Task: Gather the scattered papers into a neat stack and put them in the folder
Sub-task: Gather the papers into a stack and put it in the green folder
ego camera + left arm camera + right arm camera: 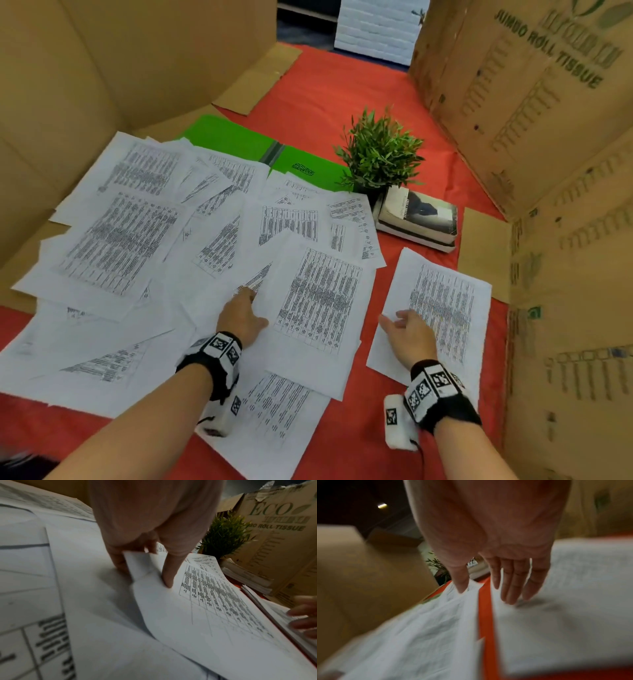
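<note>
The corner of one printed sheet (197, 601) is pinched by the left hand (241, 317), thumb on top & fingers curled under, in the middle of the scattered papers (130, 240). A separate small stack (435, 308) on the red cloth (342, 102) is touched by the right hand (412, 334), fingers straight & close together. The green folder (233, 137) lies open behind the papers, partly covered, beside a small plant (380, 150) & books (418, 216).

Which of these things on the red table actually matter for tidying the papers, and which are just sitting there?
Part of the job:
- scattered papers
- separate sheet under the right hand
- green folder, lying open
- left hand, pinching a sheet's corner

Just lying about:
- potted plant
- books
- cardboard boxes
</note>
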Tool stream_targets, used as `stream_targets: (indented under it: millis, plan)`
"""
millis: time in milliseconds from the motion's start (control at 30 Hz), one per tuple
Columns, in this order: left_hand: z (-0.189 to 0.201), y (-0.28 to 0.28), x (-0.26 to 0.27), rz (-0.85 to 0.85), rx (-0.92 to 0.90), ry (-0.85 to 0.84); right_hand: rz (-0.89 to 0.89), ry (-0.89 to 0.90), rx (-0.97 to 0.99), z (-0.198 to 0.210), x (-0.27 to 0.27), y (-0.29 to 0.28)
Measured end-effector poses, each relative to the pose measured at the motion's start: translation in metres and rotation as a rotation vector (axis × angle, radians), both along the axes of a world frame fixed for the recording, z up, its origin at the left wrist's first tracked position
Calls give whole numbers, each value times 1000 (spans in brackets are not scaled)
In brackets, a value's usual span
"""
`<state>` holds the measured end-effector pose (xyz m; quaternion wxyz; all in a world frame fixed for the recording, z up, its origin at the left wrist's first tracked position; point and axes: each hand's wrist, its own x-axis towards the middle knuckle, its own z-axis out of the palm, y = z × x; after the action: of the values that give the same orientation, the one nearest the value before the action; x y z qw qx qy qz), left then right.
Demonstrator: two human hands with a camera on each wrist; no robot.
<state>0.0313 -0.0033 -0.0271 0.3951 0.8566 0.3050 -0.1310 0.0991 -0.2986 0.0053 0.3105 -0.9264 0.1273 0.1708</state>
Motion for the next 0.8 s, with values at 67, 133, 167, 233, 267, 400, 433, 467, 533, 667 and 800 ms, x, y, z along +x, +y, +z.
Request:
stream_targets:
  millis: [67,133,167,233,267,400,433,467,533,667,800]
  plan:
    - [2,0,-4,-74,-128,-57,-59,139,194,-12,-6,20]
    - [9,3,-10,-91,-316,-160,-185,170,345,-20,-8,32]
    - [13,6,-12,-76,-396,-199,-237,177,406,-24,-8,34]
    - [20,13,-15,-47,-513,-214,-308,183,547,-23,-11,38]
    - [20,18,-15,-53,-543,-195,-320,188,605,-22,-14,38]
    - [12,45,-10,-50,-373,-204,-391,169,746,-9,-24,36]
    - [11,56,-6,-28,-231,-219,-408,125,728,-8,-27,34]
    - [9,66,-2,-8,-77,-212,-424,79,696,-6,-30,32]
    - [7,86,5,7,139,-136,-443,34,614,-9,-36,27]
    - [0,104,13,-53,103,-52,-439,123,540,-13,-48,32]
    - [1,102,14,-146,64,-5,-463,200,559,-17,-57,51]
